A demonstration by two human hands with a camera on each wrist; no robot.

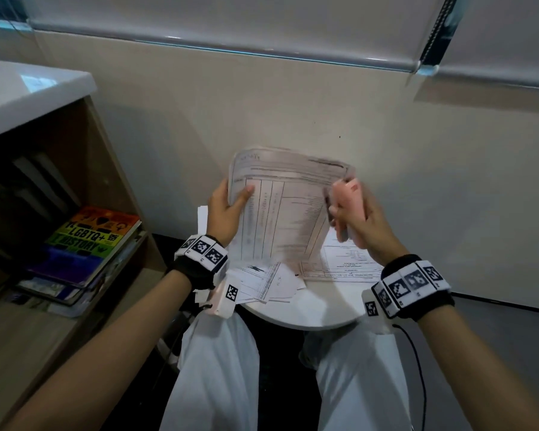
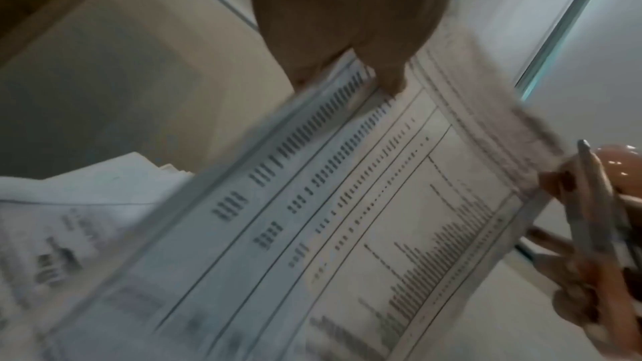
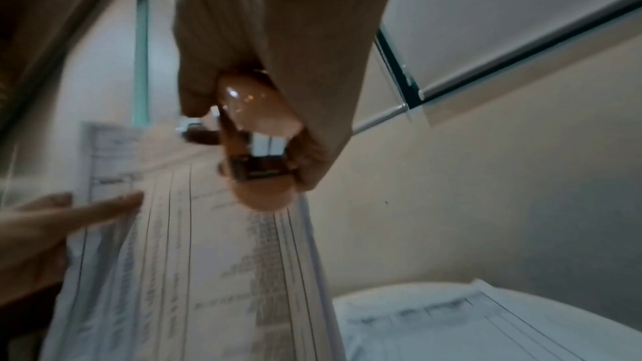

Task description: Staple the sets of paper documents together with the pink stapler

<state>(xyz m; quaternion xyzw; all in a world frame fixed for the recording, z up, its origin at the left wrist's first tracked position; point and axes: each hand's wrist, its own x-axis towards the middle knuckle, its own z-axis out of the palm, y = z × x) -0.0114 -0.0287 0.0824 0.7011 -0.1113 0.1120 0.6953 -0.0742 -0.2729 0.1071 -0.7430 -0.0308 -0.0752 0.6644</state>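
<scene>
Left hand: the left hand (image 1: pixel 226 213) held a raised set of papers (image 1: pixel 280 209) by its left edge, thumb lying flat on the printed front and the other fingers hidden behind the sheets.
Right hand: the right hand (image 1: pixel 363 219) was clenched around the pink stapler (image 1: pixel 344 202), fingers wrapped round its body.
Pink stapler: it sat at the right edge of the raised papers, nose pointing up past the fingertips; in the right wrist view its mouth (image 3: pixel 259 153) looked parted, though blur made it unclear whether the paper edge was inside.
Raised papers: they showed a printed table with columns, stood tilted up between the two hands, and were smeared by motion at the top edge.
Other papers: loose printed sheets (image 1: pixel 339 262) lay scattered below both hands on a small round white table (image 1: pixel 311 312), directly under the raised set.
In the way: the raised papers hid the left fingers and most of the table's far side; the right hand covered most of the stapler.
Left of the left hand: a wooden shelf unit (image 1: pixel 106 169) held a rainbow-coloured book (image 1: pixel 91 241) lying on a stack of others.
Beyond the fingertips: a cream wall (image 1: pixel 293 104) and the bottom rail of a roller blind (image 1: pixel 231 46).
Below the wrists: the person's knees in white trousers (image 1: pixel 218 368), a band with black-and-white markers on each wrist.
</scene>
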